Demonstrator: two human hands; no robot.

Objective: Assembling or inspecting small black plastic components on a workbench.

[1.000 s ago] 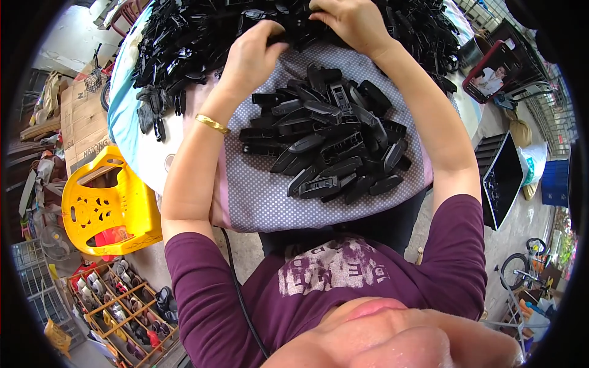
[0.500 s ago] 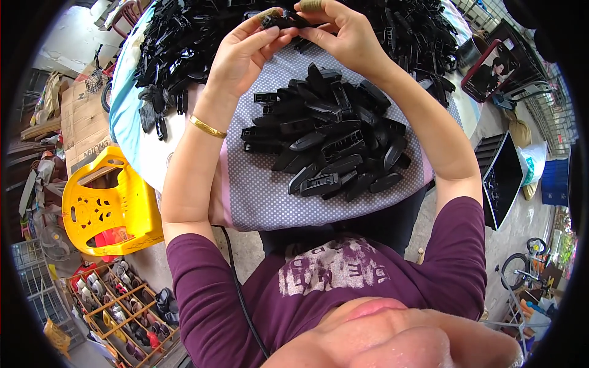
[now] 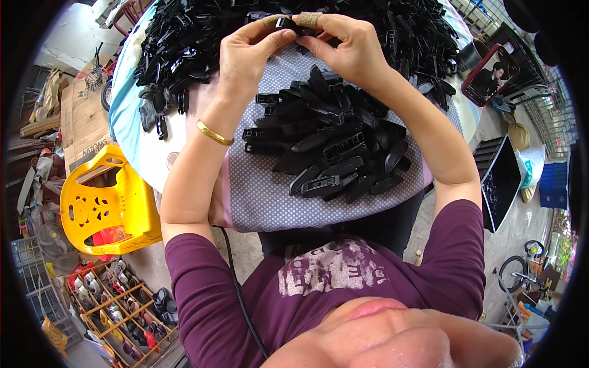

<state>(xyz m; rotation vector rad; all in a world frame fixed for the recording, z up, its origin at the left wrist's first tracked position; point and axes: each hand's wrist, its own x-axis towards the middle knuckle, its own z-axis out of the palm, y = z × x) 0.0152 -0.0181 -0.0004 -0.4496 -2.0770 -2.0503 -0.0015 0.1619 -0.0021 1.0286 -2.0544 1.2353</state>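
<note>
At the far side of the table my left hand (image 3: 248,58) and my right hand (image 3: 353,49) meet. Both pinch one small black plastic part (image 3: 286,24) between thumb and index finger, and fingers hide most of it. Tan wraps cover the index fingertips. Below the hands, on a dotted grey cloth (image 3: 257,211), lies a loose pile of long black plastic pieces (image 3: 334,141). Beyond and around my hands spreads a bigger heap of similar black pieces (image 3: 184,43). My left wrist carries a gold bangle (image 3: 215,132).
A yellow plastic chair (image 3: 132,202) stands at the left of the table. At the right edge a phone (image 3: 491,75) is propped up with a picture on its screen. A shoe rack (image 3: 123,313) is at lower left, a black open box (image 3: 500,181) on the right.
My hands have come closer together, the left one moving right. The black part between them has turned and is now more covered by my fingers.
</note>
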